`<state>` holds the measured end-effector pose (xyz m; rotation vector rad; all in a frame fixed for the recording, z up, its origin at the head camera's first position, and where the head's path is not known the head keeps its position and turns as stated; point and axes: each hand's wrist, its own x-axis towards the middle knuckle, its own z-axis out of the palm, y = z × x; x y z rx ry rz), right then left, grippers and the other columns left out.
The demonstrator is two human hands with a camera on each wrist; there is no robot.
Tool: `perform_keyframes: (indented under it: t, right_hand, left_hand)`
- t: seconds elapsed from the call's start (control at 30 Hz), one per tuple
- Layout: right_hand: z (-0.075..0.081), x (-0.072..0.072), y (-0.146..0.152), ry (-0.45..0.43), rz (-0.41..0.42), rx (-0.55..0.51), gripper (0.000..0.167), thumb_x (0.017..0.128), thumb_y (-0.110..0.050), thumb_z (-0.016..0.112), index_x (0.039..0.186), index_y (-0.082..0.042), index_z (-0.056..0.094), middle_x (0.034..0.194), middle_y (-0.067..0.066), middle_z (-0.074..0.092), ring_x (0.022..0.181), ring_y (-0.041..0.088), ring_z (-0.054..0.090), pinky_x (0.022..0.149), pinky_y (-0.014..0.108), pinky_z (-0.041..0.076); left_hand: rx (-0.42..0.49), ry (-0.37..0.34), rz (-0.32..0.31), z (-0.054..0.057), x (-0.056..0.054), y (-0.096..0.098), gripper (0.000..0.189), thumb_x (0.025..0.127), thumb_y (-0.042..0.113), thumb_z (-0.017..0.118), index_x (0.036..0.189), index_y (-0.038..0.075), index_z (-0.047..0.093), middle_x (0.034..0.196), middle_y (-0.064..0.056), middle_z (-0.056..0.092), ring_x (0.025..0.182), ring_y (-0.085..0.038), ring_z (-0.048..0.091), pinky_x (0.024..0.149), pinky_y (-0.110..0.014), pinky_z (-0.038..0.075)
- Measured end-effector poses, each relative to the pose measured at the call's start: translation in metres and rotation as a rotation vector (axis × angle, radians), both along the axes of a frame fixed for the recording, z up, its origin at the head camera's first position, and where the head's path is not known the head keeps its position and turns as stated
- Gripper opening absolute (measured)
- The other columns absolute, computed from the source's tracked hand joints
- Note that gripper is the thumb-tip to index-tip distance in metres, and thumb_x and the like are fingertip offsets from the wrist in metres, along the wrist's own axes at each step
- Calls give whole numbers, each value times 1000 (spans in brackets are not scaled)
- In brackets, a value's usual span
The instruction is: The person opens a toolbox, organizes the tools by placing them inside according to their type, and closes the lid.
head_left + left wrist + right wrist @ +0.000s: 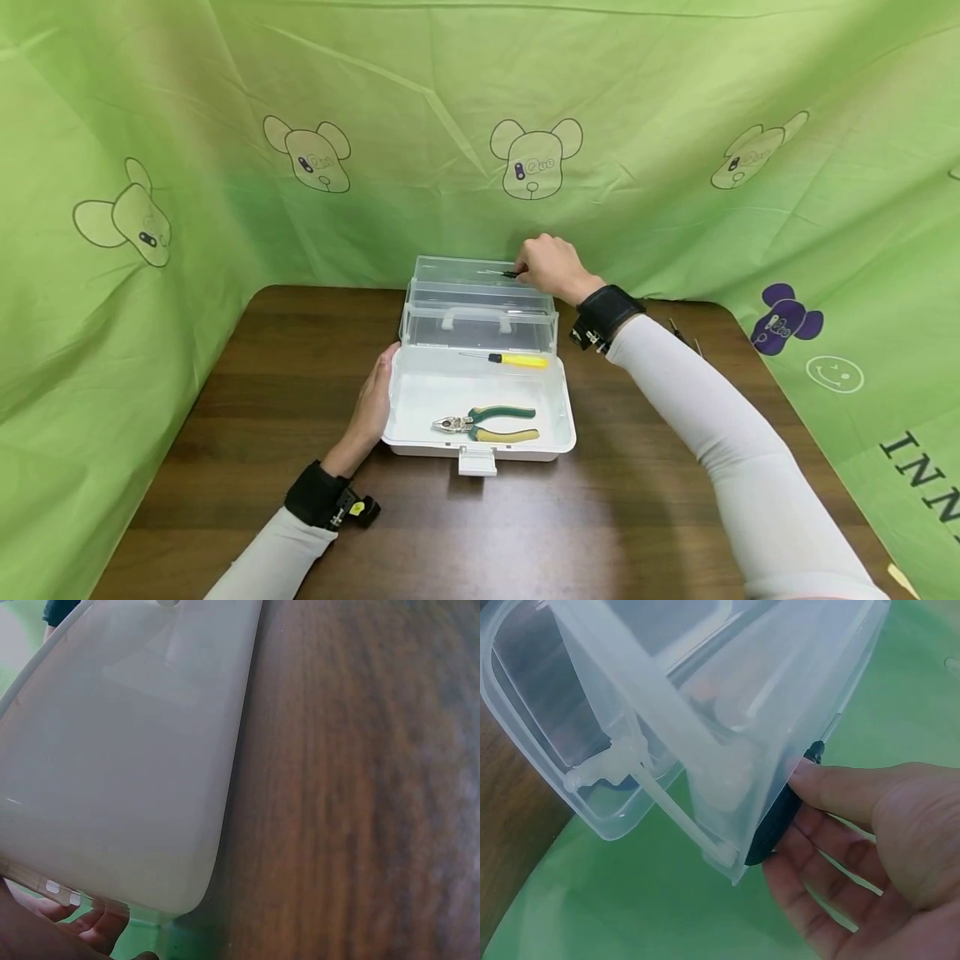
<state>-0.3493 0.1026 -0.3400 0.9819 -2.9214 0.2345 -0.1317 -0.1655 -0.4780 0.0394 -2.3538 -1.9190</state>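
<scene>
A white toolbox (480, 447) stands on the table, its clear stepped trays (480, 296) raised at the back. My right hand (553, 268) pinches a thin screwdriver (510, 274) at the top tray. In the right wrist view, thumb and fingers hold its dark handle (780, 821) against the tray's end wall. My left hand (372, 398) rests along the box's left side with straight fingers; in the left wrist view, some fingertips (109, 926) show past the box's corner. Inside the base lie combination pliers (483, 423) with green and yellow grips and a yellow-handled screwdriver (522, 361).
Beyond my right forearm, a dark-handled tool (678, 332) lies on the brown wooden table (300, 358). Green fabric (420, 208) hangs close behind the raised trays and along both sides. The box's front latch (477, 462) hangs down toward me.
</scene>
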Motion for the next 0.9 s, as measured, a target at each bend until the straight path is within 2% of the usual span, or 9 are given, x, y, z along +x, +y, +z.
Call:
perform_keyframes:
  t: [0.23, 0.47, 0.73, 0.9]
  right_hand:
    - [-4, -1, -1, 10, 3, -8, 15, 89, -13, 87, 104, -11, 86, 108, 10, 81, 98, 33, 75, 85, 54, 61]
    - [-12, -2, -2, 31, 7, -11, 4, 89, -11, 85, 91, -14, 86, 100, 7, 81, 89, 30, 75, 80, 54, 61]
    - [-16, -3, -4, 64, 6, -30, 13, 89, -12, 85, 78, -15, 80, 88, 3, 76, 78, 25, 67, 70, 51, 58]
    - [-20, -4, -3, 94, -7, -39, 10, 88, -12, 84, 80, -17, 81, 89, 2, 75, 81, 27, 69, 69, 53, 57]
  left_hand:
    - [1, 20, 2, 0, -1, 0, 60, 119, 32, 14, 163, -6, 29, 170, -26, 28, 159, -40, 22, 129, -57, 16]
    - [4, 16, -5, -2, -2, 1, 60, 119, 31, 14, 163, -6, 27, 170, -26, 27, 160, -40, 21, 130, -57, 15]
    - [11, -3, -3, -2, -1, 0, 61, 118, 33, 13, 165, -3, 27, 171, -24, 27, 160, -38, 22, 130, -55, 16]
    - [3, -5, -5, -2, -1, -1, 60, 118, 33, 13, 165, -2, 27, 172, -23, 26, 160, -37, 21, 131, -53, 15]
